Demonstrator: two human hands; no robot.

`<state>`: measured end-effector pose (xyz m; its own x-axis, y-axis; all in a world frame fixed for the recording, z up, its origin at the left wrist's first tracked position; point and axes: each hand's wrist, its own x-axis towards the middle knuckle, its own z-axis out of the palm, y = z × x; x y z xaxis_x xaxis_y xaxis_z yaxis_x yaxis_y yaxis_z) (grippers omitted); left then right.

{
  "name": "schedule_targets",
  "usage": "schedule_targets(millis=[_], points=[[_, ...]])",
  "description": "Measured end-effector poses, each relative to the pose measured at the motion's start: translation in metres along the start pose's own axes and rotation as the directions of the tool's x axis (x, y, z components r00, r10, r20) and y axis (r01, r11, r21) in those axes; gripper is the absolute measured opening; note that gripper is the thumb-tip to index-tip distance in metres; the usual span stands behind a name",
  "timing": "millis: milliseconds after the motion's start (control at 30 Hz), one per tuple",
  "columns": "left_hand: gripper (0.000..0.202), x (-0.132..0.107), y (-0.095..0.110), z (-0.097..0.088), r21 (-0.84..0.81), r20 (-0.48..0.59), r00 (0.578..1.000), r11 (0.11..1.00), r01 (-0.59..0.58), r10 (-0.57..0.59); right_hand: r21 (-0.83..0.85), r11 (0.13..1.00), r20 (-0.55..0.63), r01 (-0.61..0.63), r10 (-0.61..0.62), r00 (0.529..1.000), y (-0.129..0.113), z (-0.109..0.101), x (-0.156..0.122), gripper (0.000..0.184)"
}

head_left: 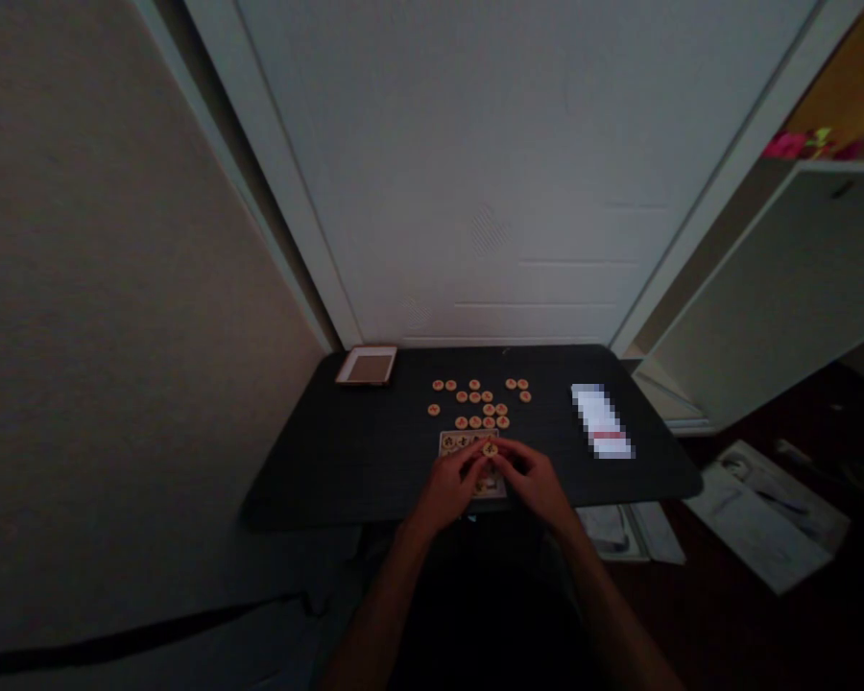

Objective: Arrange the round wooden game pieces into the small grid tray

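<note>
one round game piece (491,449) is pinched between the fingers of the left hand (447,482) and the right hand (536,478), just above a shallow tray (500,488) at the lower middle of the frame. sixteen loose pieces (475,422) are spread in uneven rows on the dark bench (317,461), beyond the tray. more pieces are held in the tray, but their full number cannot be told (much of it is hidden by the hands). one open lid-like box (371,369) is set at the bench's far left corner, and one pale, pixelated rectangle (601,420) is seen at its right. the bench's far edge is backed by a white panel (432,144); papers (770,518) are strewn over the floor at lower right.
</note>
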<state>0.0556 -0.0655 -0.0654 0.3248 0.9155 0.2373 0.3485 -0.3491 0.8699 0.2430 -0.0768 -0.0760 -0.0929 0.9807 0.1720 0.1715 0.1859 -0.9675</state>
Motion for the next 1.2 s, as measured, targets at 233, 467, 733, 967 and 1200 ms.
schedule_targets(millis=[233, 467, 733, 967, 1200], points=[[0.040, 0.0002, 0.0016, 0.0000, 0.009, 0.018, 0.999, 1.000, 0.026, -0.026, -0.019, 1.000, -0.003, 0.001, -0.001, 1.000, 0.0019, -0.0009, -0.0008, 0.040], [0.038, 0.0007, 0.0011, -0.0003, 0.015, 0.019, 1.000, 1.000, 0.015, -0.015, -0.035, 0.999, -0.006, -0.010, 0.010, 1.000, 0.0027, -0.0019, -0.0010, 0.041], [0.038, 0.0009, 0.0001, 0.0016, -0.007, 0.019, 0.999, 0.999, 0.041, -0.041, -0.029, 1.000, -0.002, -0.007, 0.007, 1.000, 0.0059, -0.0008, 0.0004, 0.040], [0.037, -0.0001, 0.0026, 0.0010, -0.040, 0.013, 0.999, 0.999, 0.034, -0.034, -0.027, 1.000, -0.009, 0.000, 0.000, 1.000, 0.0036, -0.0015, 0.0015, 0.038], [0.037, -0.0006, 0.0023, 0.0036, -0.137, -0.003, 0.996, 0.987, 0.082, -0.084, -0.005, 1.000, 0.011, 0.012, -0.012, 1.000, 0.0021, -0.0018, 0.0006, 0.035]])
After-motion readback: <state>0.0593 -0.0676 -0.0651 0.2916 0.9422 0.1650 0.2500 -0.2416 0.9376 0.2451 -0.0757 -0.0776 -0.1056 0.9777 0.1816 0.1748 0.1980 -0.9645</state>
